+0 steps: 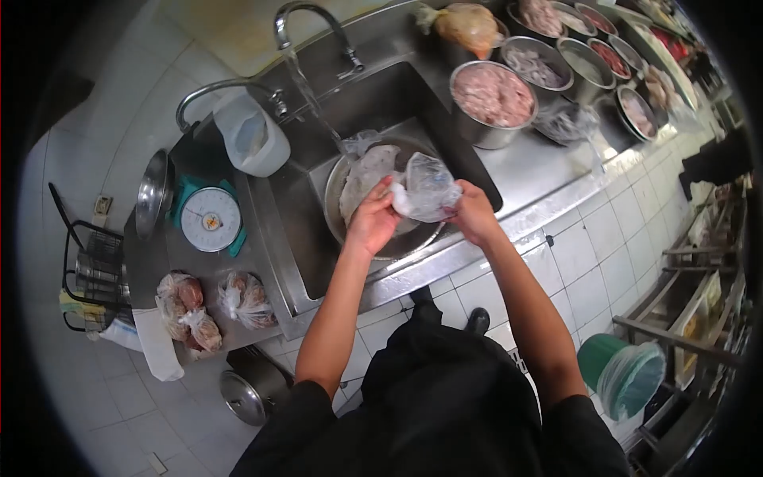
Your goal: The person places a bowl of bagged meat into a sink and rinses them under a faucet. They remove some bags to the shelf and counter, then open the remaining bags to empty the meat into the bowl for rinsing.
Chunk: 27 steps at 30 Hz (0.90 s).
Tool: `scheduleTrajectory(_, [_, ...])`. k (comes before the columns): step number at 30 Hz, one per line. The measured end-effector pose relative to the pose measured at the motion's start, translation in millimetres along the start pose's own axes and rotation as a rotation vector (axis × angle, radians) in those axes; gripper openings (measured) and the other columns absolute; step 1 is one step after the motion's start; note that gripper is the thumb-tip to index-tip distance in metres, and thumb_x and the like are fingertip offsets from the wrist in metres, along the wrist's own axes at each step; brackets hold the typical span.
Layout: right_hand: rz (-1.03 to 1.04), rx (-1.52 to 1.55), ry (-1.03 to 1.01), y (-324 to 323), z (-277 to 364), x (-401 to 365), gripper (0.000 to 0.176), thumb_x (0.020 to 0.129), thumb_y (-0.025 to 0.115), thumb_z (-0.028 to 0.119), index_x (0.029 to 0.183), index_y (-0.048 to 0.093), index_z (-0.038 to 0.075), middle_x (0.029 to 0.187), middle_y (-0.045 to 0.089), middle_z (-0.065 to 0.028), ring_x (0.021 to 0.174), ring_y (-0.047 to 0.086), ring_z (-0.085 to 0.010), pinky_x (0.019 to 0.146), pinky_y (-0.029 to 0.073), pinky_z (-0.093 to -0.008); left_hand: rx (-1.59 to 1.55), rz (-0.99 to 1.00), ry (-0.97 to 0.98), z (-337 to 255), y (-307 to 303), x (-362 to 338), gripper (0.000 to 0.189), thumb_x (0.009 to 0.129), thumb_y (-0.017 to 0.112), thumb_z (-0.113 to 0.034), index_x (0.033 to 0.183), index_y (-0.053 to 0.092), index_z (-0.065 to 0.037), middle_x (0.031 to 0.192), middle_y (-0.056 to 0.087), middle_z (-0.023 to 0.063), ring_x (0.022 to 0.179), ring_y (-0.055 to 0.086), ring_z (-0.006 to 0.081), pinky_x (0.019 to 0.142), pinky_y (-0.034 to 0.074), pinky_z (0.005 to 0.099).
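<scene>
Over the sink (306, 238), a clear plastic bag (430, 184) is stretched between my two hands. My left hand (373, 220) closes on the bag's bunched, whitish end. At the opposite side, my right hand (475, 213) pinches the bag, with a small dark reddish patch showing beside the fingers. Below the hands, a round metal bowl (334, 208) sits in the sink basin. It holds a pale, bagged mass (369, 176) that I cannot identify. Water runs from the faucet (318, 8) toward the bowl's far side.
Metal pots of pale minced meat (493, 91) and other raw foods crowd the right counter. On the left stand a white jug (250, 135), a dial scale (211, 219) and bagged reddish food (187, 306). A green bucket (608, 366) stands on the floor at the right.
</scene>
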State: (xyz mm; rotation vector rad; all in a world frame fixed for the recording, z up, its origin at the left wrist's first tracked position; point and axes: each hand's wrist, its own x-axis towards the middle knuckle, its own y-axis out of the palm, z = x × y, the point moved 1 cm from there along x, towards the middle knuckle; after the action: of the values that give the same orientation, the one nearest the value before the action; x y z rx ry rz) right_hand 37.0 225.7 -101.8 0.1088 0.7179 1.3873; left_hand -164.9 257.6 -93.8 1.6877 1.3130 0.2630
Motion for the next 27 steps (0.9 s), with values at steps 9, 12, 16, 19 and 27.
scheduleTrajectory(9, [-0.076, -0.304, -0.085, 17.9, 17.1, 26.9, 0.022, 0.075, 0.043, -0.011, 0.091, 0.056, -0.004, 0.084, 0.063, -0.0133, 0.072, 0.063, -0.0196, 0.067, 0.053, -0.0303, 0.263, -0.078, -0.099, -23.5, -41.4, 33.3, 0.018, 0.086, 0.061, -0.005, 0.103, 0.060, 0.002, 0.089, 0.062, 0.0063, 0.077, 0.058, 0.0148, 0.070, 0.046, 0.0260])
scheduleTrajectory(12, [-0.132, -0.400, -0.125, 18.7, 18.5, 22.7, 0.019, 0.075, 0.046, -0.010, 0.089, 0.057, -0.004, 0.083, 0.064, -0.0117, 0.073, 0.062, -0.0184, 0.069, 0.051, -0.0292, 0.262, -0.222, -0.006, -25.4, -66.6, 52.5, 0.021, 0.085, 0.062, -0.004, 0.104, 0.059, 0.004, 0.086, 0.060, 0.0054, 0.075, 0.056, 0.0141, 0.069, 0.046, 0.0259])
scheduleTrajectory(16, [-0.183, -0.515, -0.182, 5.3, 15.9, 11.4, 0.017, 0.075, 0.048, -0.008, 0.088, 0.057, -0.002, 0.081, 0.064, -0.0091, 0.072, 0.061, -0.0159, 0.067, 0.049, -0.0267, 0.457, -0.332, 0.085, -15.3, -77.9, 86.1, 0.024, 0.084, 0.064, -0.006, 0.105, 0.060, 0.004, 0.088, 0.061, 0.0056, 0.074, 0.056, 0.0130, 0.067, 0.046, 0.0255])
scheduleTrajectory(19, [-0.194, -0.534, -0.214, -0.9, 24.8, -11.1, 0.017, 0.073, 0.050, -0.008, 0.088, 0.057, -0.002, 0.080, 0.064, -0.0084, 0.072, 0.061, -0.0153, 0.067, 0.049, -0.0264, 0.824, -0.360, 0.097, -9.6, -81.1, 114.5, 0.029, 0.083, 0.065, -0.013, 0.110, 0.061, 0.000, 0.096, 0.064, 0.0061, 0.083, 0.058, 0.0136, 0.071, 0.046, 0.0281])
scheduleTrajectory(27, [-0.246, -0.323, -0.291, -100.8, 65.8, -135.2, 0.022, 0.073, 0.056, -0.009, 0.093, 0.060, -0.001, 0.088, 0.062, -0.0035, 0.083, 0.057, -0.0128, 0.078, 0.047, -0.0279, 1.288, -0.323, -0.188, -44.7, -144.3, 166.6, 0.035, 0.082, 0.062, -0.021, 0.113, 0.062, -0.005, 0.104, 0.064, 0.0050, 0.091, 0.058, 0.0167, 0.076, 0.045, 0.0314])
